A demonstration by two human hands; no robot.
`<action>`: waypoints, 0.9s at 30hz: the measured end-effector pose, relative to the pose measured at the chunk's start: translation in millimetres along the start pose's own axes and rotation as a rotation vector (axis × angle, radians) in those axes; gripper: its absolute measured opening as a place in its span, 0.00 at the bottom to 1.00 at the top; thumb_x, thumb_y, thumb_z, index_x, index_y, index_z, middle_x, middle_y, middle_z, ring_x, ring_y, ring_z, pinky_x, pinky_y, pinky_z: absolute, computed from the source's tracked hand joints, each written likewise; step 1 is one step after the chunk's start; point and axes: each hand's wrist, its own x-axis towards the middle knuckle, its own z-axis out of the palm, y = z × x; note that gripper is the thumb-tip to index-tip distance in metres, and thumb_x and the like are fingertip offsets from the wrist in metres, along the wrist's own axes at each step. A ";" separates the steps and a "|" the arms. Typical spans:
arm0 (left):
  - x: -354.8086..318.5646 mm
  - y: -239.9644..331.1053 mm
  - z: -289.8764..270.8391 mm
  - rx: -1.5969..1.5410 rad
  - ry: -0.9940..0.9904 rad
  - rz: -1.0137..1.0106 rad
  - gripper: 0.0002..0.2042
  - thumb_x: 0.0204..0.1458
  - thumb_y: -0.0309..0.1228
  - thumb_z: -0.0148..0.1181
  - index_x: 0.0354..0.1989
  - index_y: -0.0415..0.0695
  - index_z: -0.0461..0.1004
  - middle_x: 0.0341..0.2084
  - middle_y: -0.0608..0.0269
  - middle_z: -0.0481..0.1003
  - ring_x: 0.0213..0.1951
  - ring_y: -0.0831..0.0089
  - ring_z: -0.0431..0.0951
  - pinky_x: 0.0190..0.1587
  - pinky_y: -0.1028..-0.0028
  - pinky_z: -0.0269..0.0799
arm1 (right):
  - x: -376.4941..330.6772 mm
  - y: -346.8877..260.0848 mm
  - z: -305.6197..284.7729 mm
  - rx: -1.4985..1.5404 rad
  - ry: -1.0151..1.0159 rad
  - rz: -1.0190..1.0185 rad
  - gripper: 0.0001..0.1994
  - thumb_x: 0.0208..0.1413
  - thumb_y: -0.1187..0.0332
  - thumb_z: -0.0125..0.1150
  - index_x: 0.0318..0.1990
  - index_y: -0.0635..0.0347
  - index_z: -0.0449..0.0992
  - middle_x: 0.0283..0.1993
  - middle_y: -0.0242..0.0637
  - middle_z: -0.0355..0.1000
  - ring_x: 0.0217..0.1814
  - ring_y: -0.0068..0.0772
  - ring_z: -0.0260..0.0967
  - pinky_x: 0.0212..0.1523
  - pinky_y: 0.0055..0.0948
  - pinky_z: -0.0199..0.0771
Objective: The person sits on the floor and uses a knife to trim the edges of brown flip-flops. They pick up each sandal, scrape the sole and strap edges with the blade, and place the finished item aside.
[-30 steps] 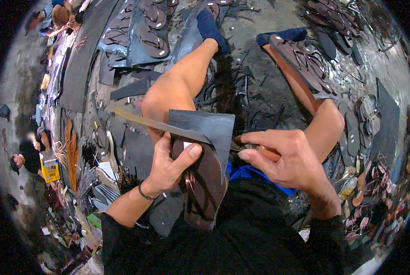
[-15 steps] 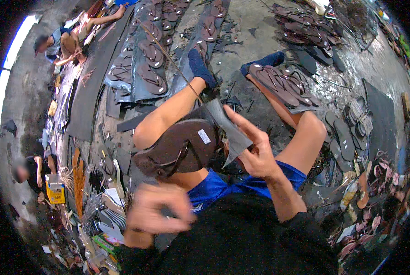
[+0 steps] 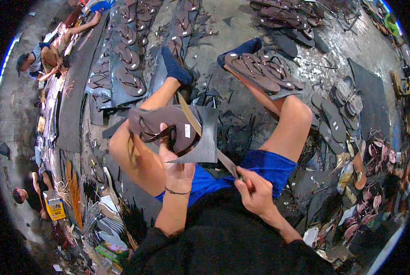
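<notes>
My left hand (image 3: 180,170) grips a dark brown flip-flop (image 3: 174,118), with fingers up by its strap and a small white label on the footbed. Around the end of its sole extends a grey rubber sheet (image 3: 207,144), partly separated along the curved edge. My right hand (image 3: 256,189) is closed around the handle of a long knife (image 3: 228,162). Its blade passes behind the sheet and shows again along the sole's rounded edge, pointing away and to the left. The flip-flop is above my left thigh.
Flip-flops (image 3: 130,81) lie in rows on dark sheets at the far left. Several more rest by my right shin (image 3: 260,73) and in a heap (image 3: 283,20) behind. Two other people (image 3: 42,59) sit along the left side. Scraps and straps (image 3: 370,197) litter the right.
My left hand, blurred and apart before, now holds the flip-flop. My right hand has left the grey sheet and moved down and nearer, and the blade now crosses the sheet.
</notes>
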 end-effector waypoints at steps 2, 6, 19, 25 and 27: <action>-5.5 -5.1 -10.7 0.103 0.176 0.082 0.17 0.57 0.40 0.58 0.50 0.43 0.71 0.44 0.61 0.76 0.46 0.67 0.76 0.51 0.65 0.73 | -20.0 4.7 -15.2 -0.036 -0.012 0.032 0.15 0.51 0.69 0.65 0.46 0.60 0.77 0.32 0.41 0.76 0.26 0.31 0.73 0.29 0.27 0.74; -29.9 -13.9 -27.5 0.260 0.207 0.165 0.16 0.58 0.37 0.57 0.51 0.43 0.69 0.44 0.60 0.75 0.44 0.68 0.77 0.48 0.66 0.75 | -15.9 -13.5 -26.6 -0.138 -0.103 0.157 0.13 0.51 0.68 0.65 0.44 0.60 0.78 0.30 0.40 0.76 0.25 0.31 0.74 0.26 0.26 0.74; -83.7 17.8 -97.9 0.432 0.369 0.058 0.19 0.56 0.38 0.58 0.51 0.39 0.69 0.41 0.58 0.76 0.41 0.64 0.77 0.46 0.65 0.75 | 44.3 -31.5 45.3 0.098 -0.384 0.051 0.13 0.53 0.68 0.60 0.46 0.55 0.76 0.34 0.46 0.76 0.32 0.48 0.75 0.32 0.40 0.76; -85.7 22.8 -68.2 0.397 0.338 0.178 0.20 0.57 0.40 0.58 0.51 0.39 0.69 0.42 0.57 0.76 0.41 0.65 0.77 0.46 0.65 0.75 | 12.4 -36.1 16.7 0.005 -0.438 0.144 0.14 0.54 0.68 0.60 0.49 0.56 0.76 0.29 0.46 0.74 0.26 0.41 0.73 0.29 0.35 0.75; -91.7 25.4 -87.3 0.418 0.384 0.128 0.18 0.57 0.41 0.57 0.50 0.41 0.70 0.40 0.59 0.77 0.38 0.66 0.79 0.43 0.68 0.76 | 17.3 -31.0 24.3 0.022 -0.449 0.123 0.14 0.54 0.67 0.60 0.48 0.57 0.76 0.29 0.45 0.74 0.25 0.41 0.73 0.29 0.36 0.75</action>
